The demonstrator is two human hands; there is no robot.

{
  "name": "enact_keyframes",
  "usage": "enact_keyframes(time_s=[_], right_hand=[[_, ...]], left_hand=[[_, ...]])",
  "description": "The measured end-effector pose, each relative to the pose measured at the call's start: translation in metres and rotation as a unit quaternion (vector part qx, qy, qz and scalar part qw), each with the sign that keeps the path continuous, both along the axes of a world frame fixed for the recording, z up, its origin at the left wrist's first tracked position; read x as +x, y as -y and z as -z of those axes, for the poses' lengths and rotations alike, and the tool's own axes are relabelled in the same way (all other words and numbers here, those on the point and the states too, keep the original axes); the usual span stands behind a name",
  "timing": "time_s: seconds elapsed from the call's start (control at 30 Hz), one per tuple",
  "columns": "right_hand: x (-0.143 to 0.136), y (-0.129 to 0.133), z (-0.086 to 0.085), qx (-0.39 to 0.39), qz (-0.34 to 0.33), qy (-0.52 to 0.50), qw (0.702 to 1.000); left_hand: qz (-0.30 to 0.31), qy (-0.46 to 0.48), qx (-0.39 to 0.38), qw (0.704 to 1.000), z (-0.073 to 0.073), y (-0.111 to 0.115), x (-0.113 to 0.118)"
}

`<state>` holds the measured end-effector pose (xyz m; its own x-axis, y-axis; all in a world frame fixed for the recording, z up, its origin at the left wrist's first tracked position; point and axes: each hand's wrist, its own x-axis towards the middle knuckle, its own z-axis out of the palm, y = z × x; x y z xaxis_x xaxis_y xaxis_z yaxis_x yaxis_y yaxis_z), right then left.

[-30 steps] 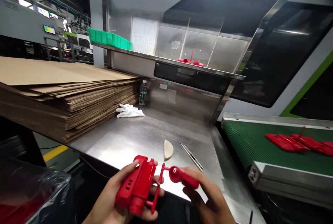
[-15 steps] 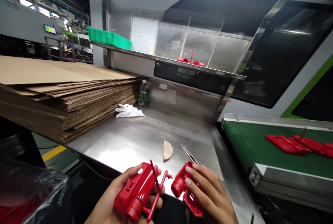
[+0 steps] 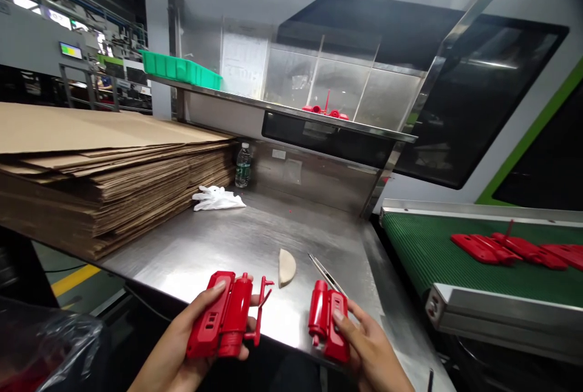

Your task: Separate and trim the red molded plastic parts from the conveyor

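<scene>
My left hand (image 3: 182, 349) grips a red moulded plastic housing (image 3: 218, 314) with a thin red sprue (image 3: 259, 313) sticking out of its right side. My right hand (image 3: 368, 355) holds a second, smaller red plastic housing (image 3: 325, 319), apart from the first one. Both pieces hover over the near edge of the steel table (image 3: 237, 240). A beige half-round wedge (image 3: 286, 267) and a pair of metal tweezers (image 3: 324, 270) lie on the table just beyond my hands.
A tall stack of flat cardboard (image 3: 104, 161) fills the left side. White gloves (image 3: 214, 199) and a water bottle (image 3: 243, 165) sit at the back. A green conveyor belt (image 3: 428, 252) on the right carries more red parts (image 3: 510, 250). A green bin (image 3: 180, 68) rests on the shelf.
The two red housings, joined by the sprue a second ago, have come apart. My right hand has drawn its piece to the right; the sprue stays on the left piece.
</scene>
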<state>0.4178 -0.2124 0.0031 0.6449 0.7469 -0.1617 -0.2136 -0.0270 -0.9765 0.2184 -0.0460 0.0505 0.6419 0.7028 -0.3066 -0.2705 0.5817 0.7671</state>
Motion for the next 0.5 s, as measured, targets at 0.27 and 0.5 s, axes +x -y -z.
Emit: enact_keyframes(time_s=[0.27,0.5], right_hand=[[0.021,-0.017,-0.001,-0.246,0.058,0.365,0.896],[-0.010,-0.004,-0.005,-0.182,0.005,0.367,0.912]], left_hand=[[0.007,0.002,-0.008,1.000,-0.007,0.015,0.001],[-0.014,0.019,0.004,1.000,-0.008,0.030,0.010]])
